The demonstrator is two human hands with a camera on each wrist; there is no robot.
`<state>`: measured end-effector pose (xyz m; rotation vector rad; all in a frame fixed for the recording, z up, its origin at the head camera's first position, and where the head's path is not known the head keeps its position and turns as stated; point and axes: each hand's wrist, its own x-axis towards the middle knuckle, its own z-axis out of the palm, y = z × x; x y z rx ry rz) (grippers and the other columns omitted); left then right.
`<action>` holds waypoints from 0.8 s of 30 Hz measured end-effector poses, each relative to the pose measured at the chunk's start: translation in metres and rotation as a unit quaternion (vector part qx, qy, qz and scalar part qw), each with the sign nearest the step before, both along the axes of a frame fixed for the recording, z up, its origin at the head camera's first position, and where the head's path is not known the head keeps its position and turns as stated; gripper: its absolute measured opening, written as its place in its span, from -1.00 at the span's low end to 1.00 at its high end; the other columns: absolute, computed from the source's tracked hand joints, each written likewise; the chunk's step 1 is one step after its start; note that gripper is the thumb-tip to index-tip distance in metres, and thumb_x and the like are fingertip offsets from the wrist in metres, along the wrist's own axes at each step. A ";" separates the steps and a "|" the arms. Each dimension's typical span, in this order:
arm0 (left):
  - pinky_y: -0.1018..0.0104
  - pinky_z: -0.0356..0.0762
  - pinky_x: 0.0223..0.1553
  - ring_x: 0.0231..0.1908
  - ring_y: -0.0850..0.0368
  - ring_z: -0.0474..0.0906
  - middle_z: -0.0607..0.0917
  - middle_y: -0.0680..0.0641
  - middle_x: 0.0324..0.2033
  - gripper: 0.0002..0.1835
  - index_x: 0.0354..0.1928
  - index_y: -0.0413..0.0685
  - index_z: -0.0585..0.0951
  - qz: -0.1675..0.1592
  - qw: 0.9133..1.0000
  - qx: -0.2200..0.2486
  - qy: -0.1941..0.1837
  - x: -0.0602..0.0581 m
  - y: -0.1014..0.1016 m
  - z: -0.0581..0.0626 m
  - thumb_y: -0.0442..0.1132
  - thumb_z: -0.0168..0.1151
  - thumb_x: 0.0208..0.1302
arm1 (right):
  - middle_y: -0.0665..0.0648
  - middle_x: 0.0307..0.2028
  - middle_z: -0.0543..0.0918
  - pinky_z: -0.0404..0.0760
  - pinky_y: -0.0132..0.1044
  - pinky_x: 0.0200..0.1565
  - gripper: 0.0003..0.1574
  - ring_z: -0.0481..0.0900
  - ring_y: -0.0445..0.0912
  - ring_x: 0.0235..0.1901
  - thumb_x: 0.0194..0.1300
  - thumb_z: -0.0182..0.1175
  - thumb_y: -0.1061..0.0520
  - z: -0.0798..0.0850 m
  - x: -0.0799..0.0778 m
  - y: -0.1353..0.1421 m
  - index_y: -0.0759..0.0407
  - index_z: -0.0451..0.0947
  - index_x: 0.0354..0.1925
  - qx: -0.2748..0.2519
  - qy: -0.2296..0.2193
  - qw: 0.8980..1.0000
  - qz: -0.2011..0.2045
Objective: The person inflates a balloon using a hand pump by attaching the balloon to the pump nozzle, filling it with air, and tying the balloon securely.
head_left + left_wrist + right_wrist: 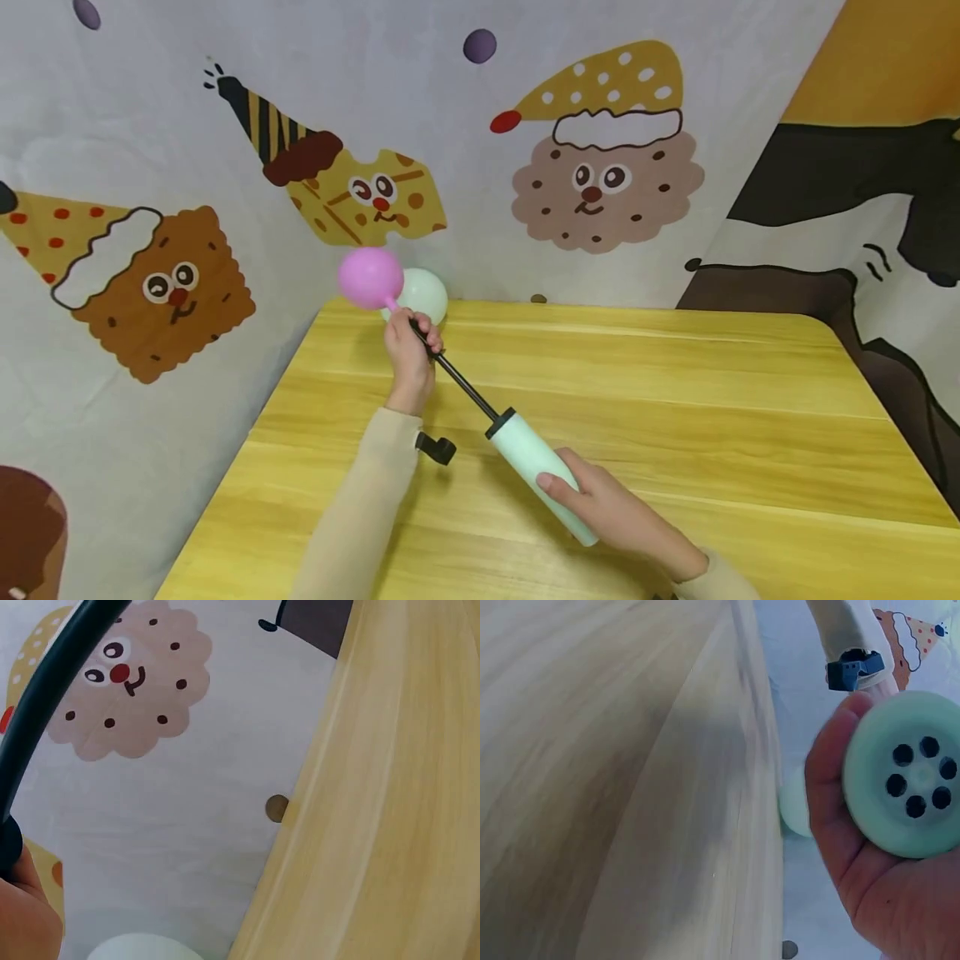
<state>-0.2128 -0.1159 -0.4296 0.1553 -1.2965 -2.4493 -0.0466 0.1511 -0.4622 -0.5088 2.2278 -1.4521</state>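
A balloon pump with a pale green barrel [534,467] and a thin black rod [467,385] slants across the head view. My right hand [611,508] grips the barrel; the right wrist view shows its fingers curled round the barrel's holed round end [922,776]. At the pump's far end, my left hand [411,350] holds the black tip together with the neck of a pink balloon [371,277], which is partly inflated. Only a bit of the left hand [30,922] appears in the left wrist view, beside the dark rod [52,690].
Behind the left hand a pale green balloon [426,296] lies at the back edge of the wooden table [675,400]. A cloth backdrop [480,208] with cartoon biscuits hangs behind and left of the table. A black strap mount [437,448] sticks out from the left wrist.
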 end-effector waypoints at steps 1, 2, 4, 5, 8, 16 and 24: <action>0.52 0.28 -0.73 -0.73 0.29 0.30 0.42 0.08 -0.63 -0.61 -0.44 -0.06 0.36 0.002 1.000 0.001 0.003 0.000 -0.001 0.002 -0.22 -0.30 0.64 | 0.12 -0.26 0.60 0.68 -0.19 -0.52 -0.47 0.63 -0.09 -0.45 0.65 0.01 -0.09 0.000 -0.001 0.000 0.24 0.36 0.32 0.006 0.007 1.000 0.000; 0.52 0.29 -0.73 -0.73 0.29 0.30 0.42 0.08 -0.63 -0.61 -0.43 -0.06 0.35 0.000 1.000 0.001 0.004 0.000 -0.001 0.003 -0.21 -0.31 0.65 | 0.12 -0.27 0.61 0.68 -0.20 -0.52 -0.46 0.64 -0.09 -0.45 0.63 0.03 -0.10 0.001 -0.002 0.000 0.25 0.36 0.31 0.012 0.012 1.000 0.000; 0.51 0.30 -0.73 -0.73 0.29 0.31 0.42 0.08 -0.63 -0.61 -0.41 -0.08 0.34 -0.005 1.000 -0.002 0.008 0.002 0.003 0.004 -0.20 -0.33 0.67 | 0.11 -0.28 0.62 0.67 -0.21 -0.52 -0.37 0.64 -0.09 -0.44 0.56 0.14 -0.15 0.002 -0.007 -0.003 0.29 0.36 0.29 0.028 0.024 0.999 -0.006; 0.51 0.30 -0.73 -0.73 0.30 0.31 0.42 0.08 -0.63 -0.60 -0.41 -0.08 0.33 -0.007 1.000 -0.003 0.010 0.003 0.006 0.005 -0.19 -0.34 0.68 | 0.11 -0.28 0.63 0.66 -0.22 -0.51 -0.32 0.64 -0.09 -0.43 0.51 0.20 -0.17 0.002 -0.010 -0.004 0.31 0.36 0.28 0.037 0.029 0.999 -0.011; 0.51 0.31 -0.73 -0.73 0.30 0.31 0.42 0.07 -0.62 -0.59 -0.39 -0.07 0.34 -0.012 1.000 -0.012 0.013 0.007 0.018 0.004 -0.14 -0.35 0.70 | 0.10 -0.30 0.63 0.64 -0.23 -0.51 -0.17 0.63 -0.09 -0.44 0.33 0.39 -0.19 0.004 -0.019 -0.009 0.36 0.37 0.24 0.060 0.043 0.997 -0.028; 0.46 0.34 -0.72 -0.72 0.28 0.31 0.41 0.05 -0.63 -0.56 -0.40 -0.04 0.36 -0.044 0.998 -0.037 0.010 0.023 0.058 -0.009 -0.11 -0.36 0.71 | 0.11 -0.40 0.57 0.60 -0.24 -0.63 -0.25 0.56 -0.11 -0.58 0.18 0.48 -0.05 0.012 -0.039 -0.022 0.34 0.41 0.13 0.075 0.059 0.993 -0.073; 0.46 0.33 -0.72 -0.74 0.28 0.31 0.40 0.07 -0.65 -0.56 -0.41 -0.04 0.36 -0.050 0.998 -0.040 0.001 0.027 0.061 -0.015 -0.12 -0.35 0.70 | 0.14 -0.39 0.57 0.61 -0.22 -0.64 -0.21 0.57 -0.08 -0.59 0.19 0.45 -0.04 0.014 -0.044 -0.031 0.39 0.39 0.19 0.060 0.038 0.994 -0.078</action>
